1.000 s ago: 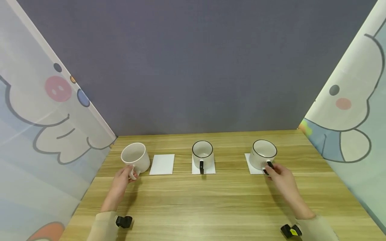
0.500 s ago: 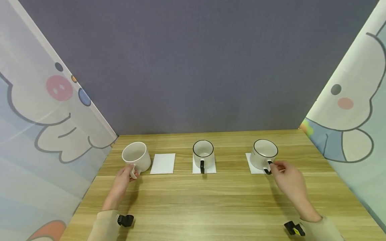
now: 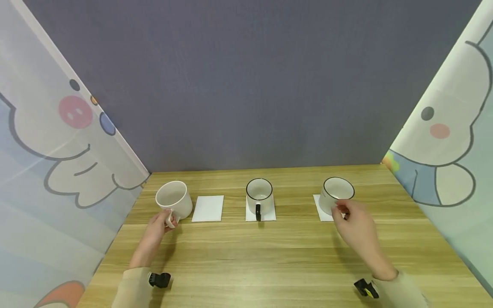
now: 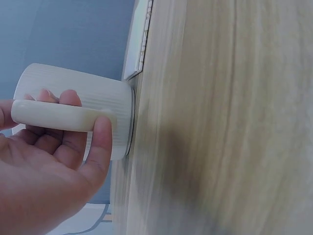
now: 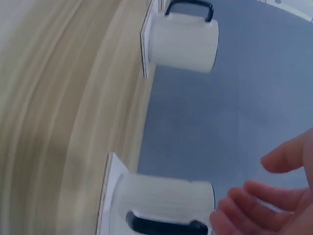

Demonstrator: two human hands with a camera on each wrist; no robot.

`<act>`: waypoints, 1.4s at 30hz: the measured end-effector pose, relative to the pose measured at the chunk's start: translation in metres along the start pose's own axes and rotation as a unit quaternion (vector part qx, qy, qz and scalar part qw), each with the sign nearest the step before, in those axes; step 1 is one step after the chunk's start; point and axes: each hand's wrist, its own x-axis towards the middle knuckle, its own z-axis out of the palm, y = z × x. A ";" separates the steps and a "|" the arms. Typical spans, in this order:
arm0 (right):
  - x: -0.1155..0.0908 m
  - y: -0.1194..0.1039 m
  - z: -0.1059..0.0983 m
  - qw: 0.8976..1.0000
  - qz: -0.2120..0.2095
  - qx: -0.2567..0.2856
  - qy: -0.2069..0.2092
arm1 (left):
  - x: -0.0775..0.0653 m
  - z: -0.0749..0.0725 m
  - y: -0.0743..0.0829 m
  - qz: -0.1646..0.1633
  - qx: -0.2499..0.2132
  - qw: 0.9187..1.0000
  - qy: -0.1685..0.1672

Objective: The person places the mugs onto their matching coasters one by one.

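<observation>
My left hand [image 3: 154, 233] has its fingers curled through and round the handle of a plain white mug [image 3: 175, 201] at the table's left; fine ribbing shows on the mug [image 4: 83, 85] in the left wrist view. Upright on a white square coaster [image 3: 320, 212] at the right is a white mug [image 3: 327, 203] with a black rim and black handle [image 5: 166, 226]. Beside its rim, my right hand [image 3: 358, 224] holds nothing, thumb and fingers apart in the right wrist view. In the head view this hand covers most of that handle.
A bare white coaster [image 3: 208, 208] lies just right of the plain mug. Near the middle, another black-rimmed mug [image 3: 259, 194] stands on its own coaster [image 3: 271, 214], handle toward me. A grey panel [image 3: 246, 94] rises behind the wooden table [image 3: 239, 265], with printed panels at both sides.
My right hand has let go of the black handle, drawn back to the right, then come left and up beside the mug's rim. The left hand and the mugs have stayed put.
</observation>
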 end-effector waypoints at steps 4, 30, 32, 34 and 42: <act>-0.002 -0.006 0.010 0.999 -0.033 0.034 -0.003 | 0.001 0.000 0.000 0.000 -0.008 1.000 -0.001; 0.011 -0.058 0.065 0.955 -0.177 0.235 0.039 | 0.002 0.000 -0.002 0.000 -0.014 1.000 0.012; 0.011 -0.061 0.068 0.952 -0.180 0.245 0.039 | 0.002 0.000 -0.002 0.002 -0.015 1.000 0.013; 0.012 -0.065 0.069 0.949 -0.184 0.254 0.040 | 0.002 0.000 -0.003 0.004 -0.016 1.000 0.013; 0.016 -0.079 0.075 0.943 -0.185 0.277 0.019 | 0.000 0.002 -0.002 0.006 -0.013 1.000 0.013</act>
